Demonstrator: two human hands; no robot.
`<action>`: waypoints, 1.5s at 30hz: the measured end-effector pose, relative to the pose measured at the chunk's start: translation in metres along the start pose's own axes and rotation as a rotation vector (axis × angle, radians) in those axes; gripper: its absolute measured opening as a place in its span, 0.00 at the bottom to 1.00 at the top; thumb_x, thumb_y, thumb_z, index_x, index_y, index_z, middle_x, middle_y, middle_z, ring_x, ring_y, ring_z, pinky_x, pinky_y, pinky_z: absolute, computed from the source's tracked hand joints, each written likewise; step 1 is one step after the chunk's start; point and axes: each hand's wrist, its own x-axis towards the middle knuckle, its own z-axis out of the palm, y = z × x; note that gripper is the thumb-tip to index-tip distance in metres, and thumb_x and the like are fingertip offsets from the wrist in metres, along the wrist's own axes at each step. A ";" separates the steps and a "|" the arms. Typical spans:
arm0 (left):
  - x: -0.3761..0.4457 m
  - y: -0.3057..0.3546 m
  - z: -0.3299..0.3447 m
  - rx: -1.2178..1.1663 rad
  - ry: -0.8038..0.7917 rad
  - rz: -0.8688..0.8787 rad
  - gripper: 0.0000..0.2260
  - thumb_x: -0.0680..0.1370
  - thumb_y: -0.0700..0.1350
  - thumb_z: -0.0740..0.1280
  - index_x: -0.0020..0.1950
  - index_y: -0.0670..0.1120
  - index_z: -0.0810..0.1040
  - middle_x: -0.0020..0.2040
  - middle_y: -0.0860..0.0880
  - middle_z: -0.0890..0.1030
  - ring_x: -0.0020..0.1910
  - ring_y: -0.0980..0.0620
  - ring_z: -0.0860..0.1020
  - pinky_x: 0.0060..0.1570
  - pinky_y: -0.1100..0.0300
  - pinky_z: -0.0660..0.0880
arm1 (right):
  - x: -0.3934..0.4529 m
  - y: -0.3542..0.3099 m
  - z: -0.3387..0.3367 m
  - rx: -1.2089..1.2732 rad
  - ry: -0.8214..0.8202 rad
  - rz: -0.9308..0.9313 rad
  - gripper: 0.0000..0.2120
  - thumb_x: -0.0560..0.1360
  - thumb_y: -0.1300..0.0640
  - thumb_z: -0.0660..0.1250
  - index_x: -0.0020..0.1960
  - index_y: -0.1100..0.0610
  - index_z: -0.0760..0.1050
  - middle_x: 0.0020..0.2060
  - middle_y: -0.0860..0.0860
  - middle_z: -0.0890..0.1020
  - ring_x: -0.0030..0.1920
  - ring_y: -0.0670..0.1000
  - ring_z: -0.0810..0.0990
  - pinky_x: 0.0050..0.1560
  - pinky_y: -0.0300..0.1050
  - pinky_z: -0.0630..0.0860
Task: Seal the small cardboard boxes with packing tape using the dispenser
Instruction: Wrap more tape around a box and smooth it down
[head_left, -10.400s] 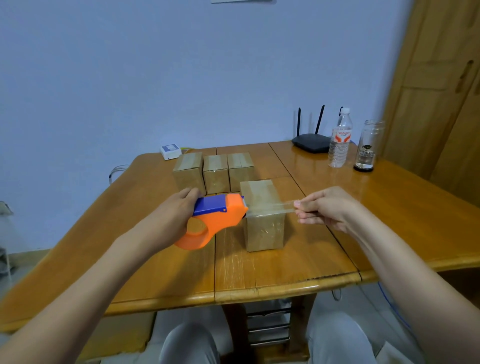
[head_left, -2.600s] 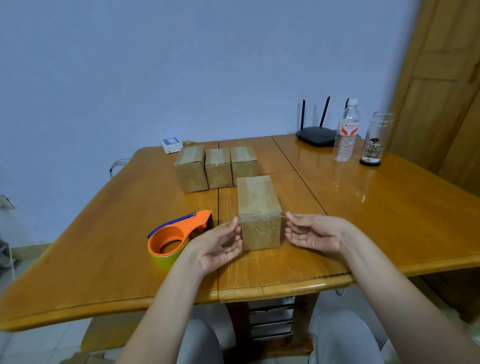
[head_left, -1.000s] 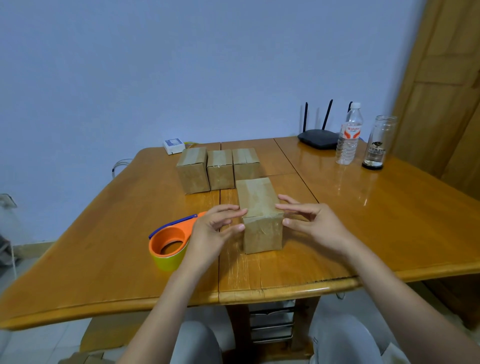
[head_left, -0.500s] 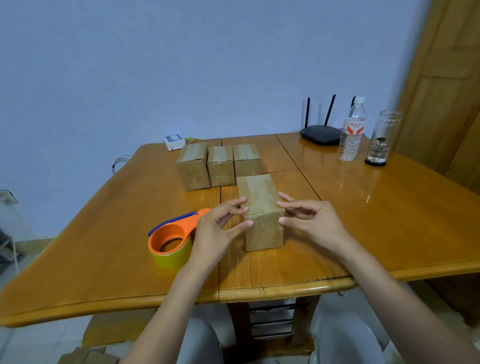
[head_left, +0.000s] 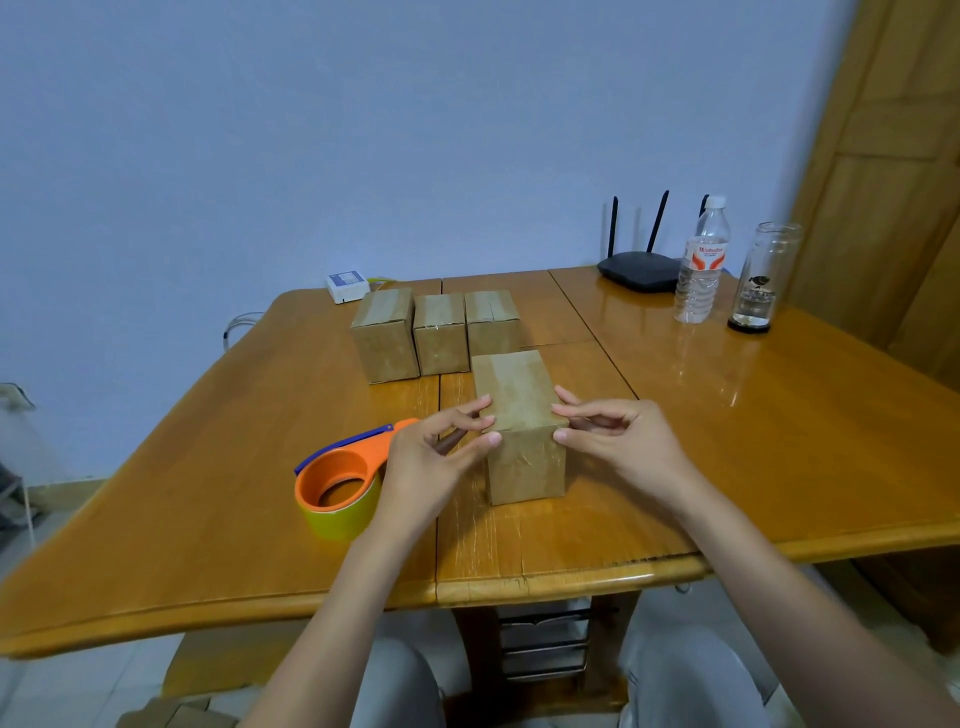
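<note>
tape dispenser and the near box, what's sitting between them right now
In the head view, the left hand lies between the tape dispenser and the near box, its fingers touching the box's left top edge. Below the hand only bare table shows.

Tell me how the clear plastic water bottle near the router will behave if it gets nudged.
The water bottle stands upright, tall and narrow on a small base, so a push up high would probably tip it. It looks nearly empty, so likely light and easily shoved across the glossy table. Its round body would probably roll once down, perhaps against the glass jar close beside it.
</note>
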 end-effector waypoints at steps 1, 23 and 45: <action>0.000 0.000 0.001 0.012 0.010 0.001 0.06 0.74 0.46 0.76 0.50 0.48 0.86 0.61 0.58 0.82 0.63 0.59 0.78 0.66 0.49 0.75 | 0.001 0.000 0.000 -0.003 0.007 -0.002 0.16 0.69 0.69 0.77 0.56 0.63 0.84 0.59 0.54 0.84 0.63 0.43 0.80 0.59 0.34 0.77; 0.000 0.019 0.001 0.162 0.024 -0.002 0.12 0.79 0.51 0.69 0.42 0.45 0.81 0.57 0.59 0.83 0.59 0.72 0.76 0.50 0.80 0.69 | -0.003 -0.014 0.003 -0.109 0.001 0.096 0.14 0.78 0.48 0.69 0.51 0.58 0.85 0.52 0.43 0.86 0.59 0.36 0.80 0.64 0.39 0.74; -0.003 0.012 0.010 0.105 0.048 -0.018 0.16 0.68 0.49 0.80 0.47 0.46 0.78 0.64 0.53 0.81 0.64 0.65 0.76 0.65 0.61 0.75 | -0.001 -0.013 0.013 -0.247 0.064 0.058 0.11 0.68 0.55 0.80 0.50 0.51 0.83 0.55 0.47 0.85 0.59 0.43 0.82 0.62 0.42 0.79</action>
